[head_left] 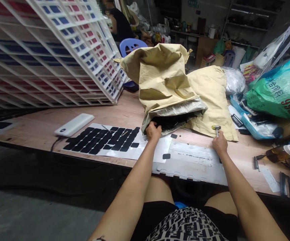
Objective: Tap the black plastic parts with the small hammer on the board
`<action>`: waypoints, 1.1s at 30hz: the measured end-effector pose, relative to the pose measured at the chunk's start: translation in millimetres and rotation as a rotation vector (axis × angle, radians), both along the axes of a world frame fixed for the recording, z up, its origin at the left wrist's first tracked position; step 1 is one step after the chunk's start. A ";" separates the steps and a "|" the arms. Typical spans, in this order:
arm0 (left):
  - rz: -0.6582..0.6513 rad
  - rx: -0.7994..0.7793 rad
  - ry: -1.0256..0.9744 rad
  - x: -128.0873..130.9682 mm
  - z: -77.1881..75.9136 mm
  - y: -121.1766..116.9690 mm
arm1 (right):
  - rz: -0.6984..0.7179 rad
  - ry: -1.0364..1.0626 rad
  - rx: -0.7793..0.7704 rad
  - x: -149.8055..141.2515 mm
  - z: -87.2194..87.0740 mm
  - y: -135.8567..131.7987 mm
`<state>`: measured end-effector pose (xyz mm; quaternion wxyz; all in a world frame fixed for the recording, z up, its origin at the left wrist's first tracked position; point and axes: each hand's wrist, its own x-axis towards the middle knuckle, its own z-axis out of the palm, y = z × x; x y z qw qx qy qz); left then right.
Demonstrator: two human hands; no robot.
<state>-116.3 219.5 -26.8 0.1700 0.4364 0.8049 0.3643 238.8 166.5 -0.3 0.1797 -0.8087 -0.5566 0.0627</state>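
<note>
A tan paper sack [163, 78] lies tilted on the bench with its grey-lined mouth toward me. Dark contents [175, 122] show inside, too shadowed to make out. My left hand [154, 131] is closed on the lower lip of that mouth, its fingertips partly in the opening. In my right hand [220, 144] is a small hammer [216, 128] with a yellowish head, held upright by its handle. Beneath and left of my left hand, flat black rounded pieces [102, 139] lie in rows on a white sheet [132, 155]. A loose black piece [166, 156] rests between my hands.
A white power bank [74, 124] with a cable lies left of the rows. White plastic racks [84, 67] rise at the left. Another tan sack [206, 97] lies behind my right hand. At right are a blue basket [255, 129], a green bag [277, 90] and a lidded jar [281, 153].
</note>
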 end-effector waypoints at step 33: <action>-0.855 0.090 0.020 136.1 -5.9 -103.4 | 0.047 0.259 0.129 10.3 18.7 -20.4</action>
